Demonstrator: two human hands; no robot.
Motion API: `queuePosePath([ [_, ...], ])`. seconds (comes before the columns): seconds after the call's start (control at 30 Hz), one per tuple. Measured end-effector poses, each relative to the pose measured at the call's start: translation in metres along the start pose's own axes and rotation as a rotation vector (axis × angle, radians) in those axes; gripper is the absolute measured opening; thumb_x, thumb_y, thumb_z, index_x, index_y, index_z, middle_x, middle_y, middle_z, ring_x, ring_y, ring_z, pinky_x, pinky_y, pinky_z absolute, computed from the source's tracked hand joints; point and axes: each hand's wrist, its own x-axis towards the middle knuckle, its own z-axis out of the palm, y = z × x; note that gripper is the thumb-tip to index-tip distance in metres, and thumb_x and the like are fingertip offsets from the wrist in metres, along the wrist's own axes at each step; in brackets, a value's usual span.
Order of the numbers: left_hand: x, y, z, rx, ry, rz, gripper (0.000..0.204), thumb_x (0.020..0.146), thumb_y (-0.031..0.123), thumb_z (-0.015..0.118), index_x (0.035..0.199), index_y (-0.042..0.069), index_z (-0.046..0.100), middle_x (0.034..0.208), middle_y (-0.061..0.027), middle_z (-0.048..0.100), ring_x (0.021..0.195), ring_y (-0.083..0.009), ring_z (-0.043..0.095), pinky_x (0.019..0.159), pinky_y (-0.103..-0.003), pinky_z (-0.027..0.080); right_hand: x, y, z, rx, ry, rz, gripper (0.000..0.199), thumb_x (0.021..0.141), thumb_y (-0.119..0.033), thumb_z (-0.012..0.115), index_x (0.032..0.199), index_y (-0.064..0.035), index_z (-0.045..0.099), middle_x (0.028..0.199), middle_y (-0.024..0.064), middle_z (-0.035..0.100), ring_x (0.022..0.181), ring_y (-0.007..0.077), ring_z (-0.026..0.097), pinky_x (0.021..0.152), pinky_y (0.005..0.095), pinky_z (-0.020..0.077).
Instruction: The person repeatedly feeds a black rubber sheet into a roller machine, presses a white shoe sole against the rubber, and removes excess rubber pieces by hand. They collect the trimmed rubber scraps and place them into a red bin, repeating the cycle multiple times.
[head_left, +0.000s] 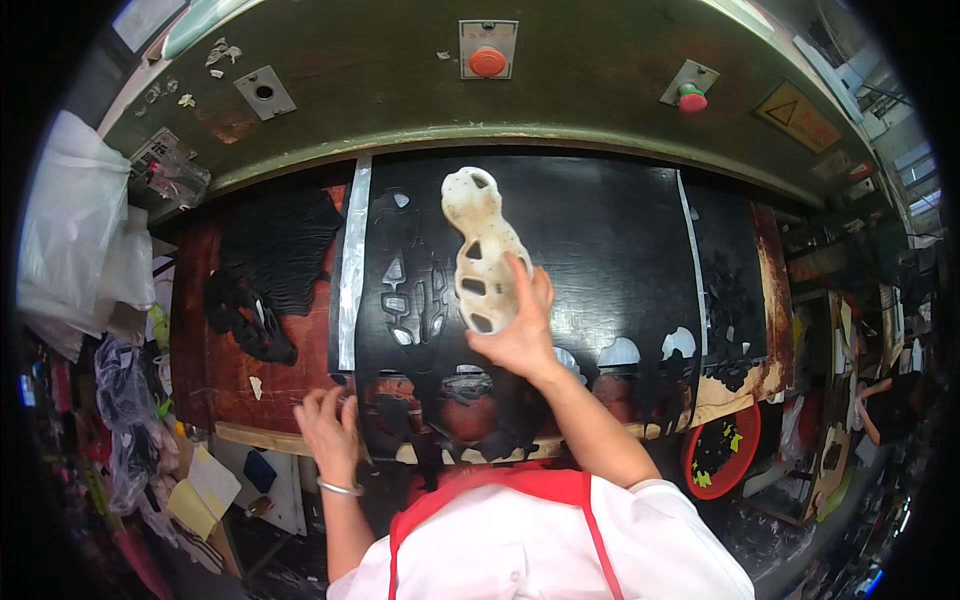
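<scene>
My right hand (523,325) grips the lower right edge of a cream-white, sole-shaped plate (484,245) with several cut-outs. This plate stands lengthwise over a black rubber-like sheet (600,250); whether it touches the sheet, I cannot tell. Left of the plate, the sheet has a sole-shaped group of cuts (395,300) showing lighter through it. By the table's front edge, my left hand (328,428) is open, its fingers loosely bent and apart, with nothing in them. A silver bangle (340,488) is on that wrist.
A pale strip (354,270) runs along the sheet's left side. Black scraps (262,325) lie on the reddish board (220,370). A green machine beam (380,80) with a red button (487,62) spans the far side. An orange basin (697,470) with scraps stands front right.
</scene>
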Motion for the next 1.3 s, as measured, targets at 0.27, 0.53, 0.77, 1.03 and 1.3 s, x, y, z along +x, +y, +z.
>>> queuePosePath([
  [0.27, -0.018, 0.000, 0.042, -0.140, -0.066, -0.048, 0.024, 0.088, 0.022, 0.066, 0.096, 0.000, 0.060, 0.083, -0.0193, 0.060, 0.081, -0.0384, 0.055, 0.073, -0.045, 0.040, 0.017, 0.027, -0.085, 0.551, -0.036, 0.230, 0.099, 0.059, -0.006, 0.083, 0.143, -0.0051, 0.031, 0.119, 0.0153, 0.057, 0.110, 0.0235, 0.058, 0.096, 0.0339, 0.0453],
  [0.53, -0.001, -0.006, 0.064, -0.209, -0.082, -0.039, 0.021, 0.090, 0.021, 0.063, 0.092, 0.000, 0.058, 0.081, -0.0198, 0.060, 0.077, -0.0410, 0.055, 0.070, -0.046, 0.042, 0.035, 0.051, -0.073, -0.156, 0.013, 0.021, 0.100, 0.051, -0.012, 0.083, 0.138, -0.0064, 0.036, 0.137, 0.0251, 0.035, 0.130, 0.0428, 0.030, 0.108, 0.0478, 0.0320],
  [0.77, 0.053, 0.005, 0.076, -0.262, -0.084, -0.097, 0.020, 0.090, 0.021, 0.063, 0.091, 0.002, 0.059, 0.082, -0.0196, 0.061, 0.077, -0.0401, 0.057, 0.068, -0.047, 0.043, 0.095, 0.087, -0.048, -0.247, 0.013, -0.117, 0.113, 0.054, -0.018, 0.087, 0.146, -0.0005, 0.023, 0.137, 0.0307, 0.034, 0.129, 0.0481, 0.031, 0.107, 0.0529, 0.0320],
  [1.03, 0.146, 0.027, 0.101, -0.331, 0.008, -0.105, 0.027, 0.091, 0.024, 0.065, 0.082, 0.001, 0.056, 0.068, -0.0177, 0.055, 0.063, -0.0374, 0.054, 0.057, -0.044, 0.042, 0.228, 0.087, -0.154, -0.309, 0.746, -0.072, 0.086, 0.093, -0.040, 0.057, 0.146, 0.0104, 0.011, 0.148, 0.0333, 0.022, 0.139, 0.0439, 0.020, 0.114, 0.0486, 0.0173],
  [1.3, 0.243, 0.043, 0.119, -0.260, 0.051, -0.063, 0.031, 0.093, 0.029, 0.062, 0.082, 0.001, 0.054, 0.066, -0.0202, 0.057, 0.062, -0.0404, 0.056, 0.056, -0.046, 0.042, 0.254, 0.107, -0.141, -0.435, 0.741, -0.076, 0.100, 0.090, -0.038, 0.062, 0.143, 0.0154, -0.004, 0.149, 0.0389, 0.005, 0.141, 0.0496, 0.008, 0.115, 0.0533, 0.0087],
])
